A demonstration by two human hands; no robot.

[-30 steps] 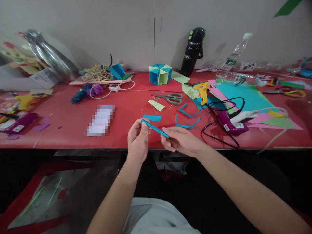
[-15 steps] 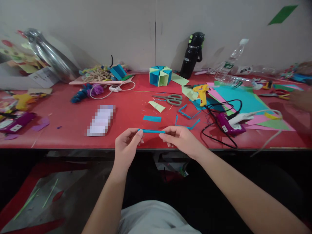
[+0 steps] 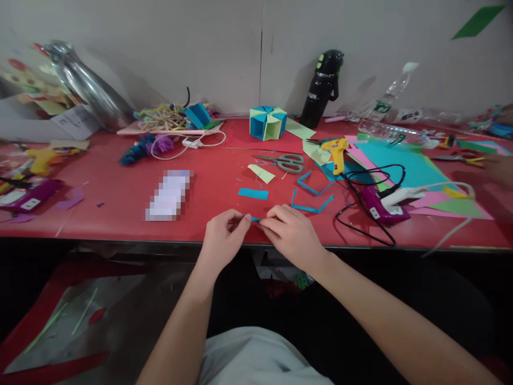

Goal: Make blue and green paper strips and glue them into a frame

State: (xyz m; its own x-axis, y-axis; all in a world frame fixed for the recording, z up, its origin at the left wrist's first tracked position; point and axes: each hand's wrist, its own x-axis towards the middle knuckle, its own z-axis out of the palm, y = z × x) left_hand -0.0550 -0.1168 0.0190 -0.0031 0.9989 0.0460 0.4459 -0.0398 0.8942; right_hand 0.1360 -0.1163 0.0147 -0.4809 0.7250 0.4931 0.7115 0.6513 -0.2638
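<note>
Between my left hand (image 3: pixel 227 233) and my right hand (image 3: pixel 295 233) is a narrow folded blue paper strip (image 3: pixel 255 219), pinched at both ends near the table's front edge. Only its short middle part shows; my fingers cover the rest. Just beyond them a flat blue paper piece (image 3: pixel 253 193) lies on the red table (image 3: pixel 216 182). Two bent blue paper strips, one being the nearer strip (image 3: pixel 312 207), rest to the right of my right hand. Farther back are a pale green paper scrap (image 3: pixel 262 173), grey-handled scissors (image 3: pixel 290 162) and a blue and pale green folded-paper ring (image 3: pixel 267 124).
A yellow glue gun (image 3: pixel 335 152) with a black cord lies right, near a purple power strip (image 3: pixel 385 208) and coloured paper sheets (image 3: pixel 401 166). A blurred-out phone-like rectangle (image 3: pixel 169 195) lies left. A black bottle (image 3: pixel 321 88) leans at the wall. Another person's hand (image 3: pixel 499 168) shows at far right.
My hands have come closer together, hiding more of the blue strip between them. The whole view has shifted slightly; objects on the table look unmoved.
</note>
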